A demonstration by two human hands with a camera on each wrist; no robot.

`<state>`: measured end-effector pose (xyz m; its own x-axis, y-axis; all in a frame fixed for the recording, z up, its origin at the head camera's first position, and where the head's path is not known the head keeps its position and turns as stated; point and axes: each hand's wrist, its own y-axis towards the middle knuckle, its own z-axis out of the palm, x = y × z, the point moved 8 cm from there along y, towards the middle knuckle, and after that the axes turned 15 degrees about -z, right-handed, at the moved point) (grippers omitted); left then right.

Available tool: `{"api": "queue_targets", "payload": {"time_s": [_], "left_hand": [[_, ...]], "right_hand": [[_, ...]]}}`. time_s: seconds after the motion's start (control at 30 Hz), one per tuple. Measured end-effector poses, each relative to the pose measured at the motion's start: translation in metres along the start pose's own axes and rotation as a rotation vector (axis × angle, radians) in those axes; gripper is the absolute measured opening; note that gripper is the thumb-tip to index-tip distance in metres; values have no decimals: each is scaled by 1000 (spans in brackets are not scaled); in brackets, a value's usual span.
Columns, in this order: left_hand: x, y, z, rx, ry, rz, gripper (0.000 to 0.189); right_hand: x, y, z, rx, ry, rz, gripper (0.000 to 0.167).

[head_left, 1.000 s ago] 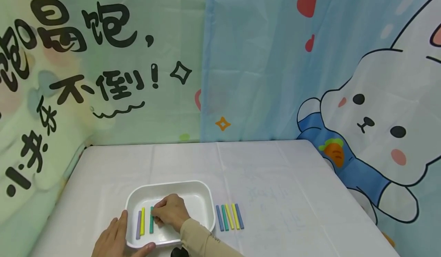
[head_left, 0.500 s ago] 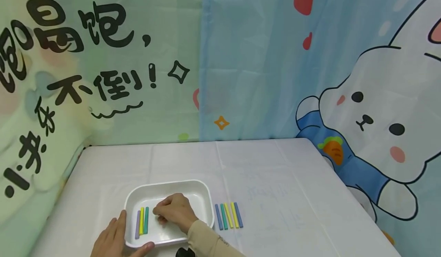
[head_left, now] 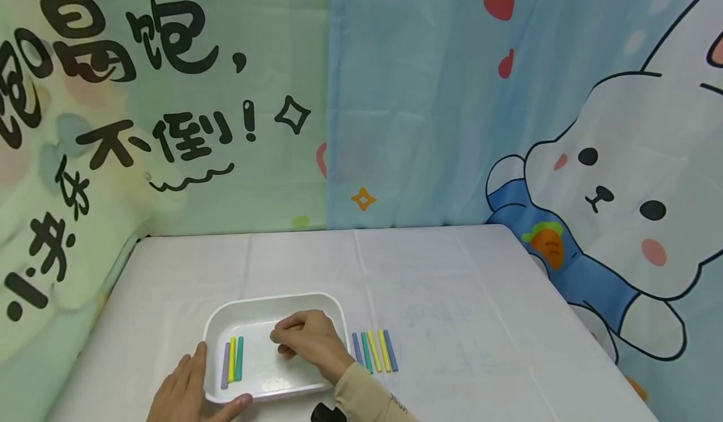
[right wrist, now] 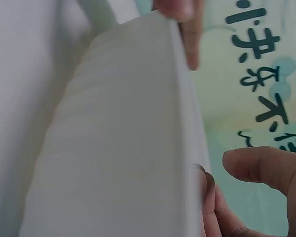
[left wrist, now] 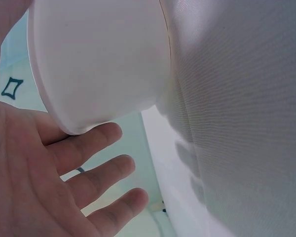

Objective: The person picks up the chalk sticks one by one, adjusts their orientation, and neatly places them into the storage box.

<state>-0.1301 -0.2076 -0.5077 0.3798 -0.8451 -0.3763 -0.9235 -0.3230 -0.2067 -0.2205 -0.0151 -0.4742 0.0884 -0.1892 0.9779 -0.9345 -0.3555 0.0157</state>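
Note:
A white tray sits on the table, with three slim chalk-like sticks lying side by side at its left: purple, yellow and green. My left hand rests at the tray's near-left corner, index finger along the left side and thumb at the near rim. Its fingers look fairly straight in the left wrist view, touching the outer wall. Over the tray's right half hovers my right hand, loosely bent. The right wrist view shows its thumb apart from the fingers, with nothing seen between.
Right of the tray lies a row of several similar sticks, among them a green one, a yellow one and a blue one. My right sleeve partly covers the row's left end. Printed curtains hang behind the white-covered table.
The green stick was slid left beside the yellow one and let go. My right hand has since moved right, away from it. My left hand has stayed at the tray's corner.

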Motion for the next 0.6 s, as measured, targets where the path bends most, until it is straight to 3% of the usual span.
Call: {"api": "queue_targets", "payload": {"time_s": [0.23,0.47,0.6], "left_hand": [[-1,-1,-2,-26,-8,5,132],[2,-1,1,17,18,-37,137],[1,-1,1,21,14,-29,136]], "right_hand": [[7,-4,-18,-11,50,-4,20],[6,-5,-34,-37,97,14,24],[6,-7,-44,-49,111,12,26]]}}
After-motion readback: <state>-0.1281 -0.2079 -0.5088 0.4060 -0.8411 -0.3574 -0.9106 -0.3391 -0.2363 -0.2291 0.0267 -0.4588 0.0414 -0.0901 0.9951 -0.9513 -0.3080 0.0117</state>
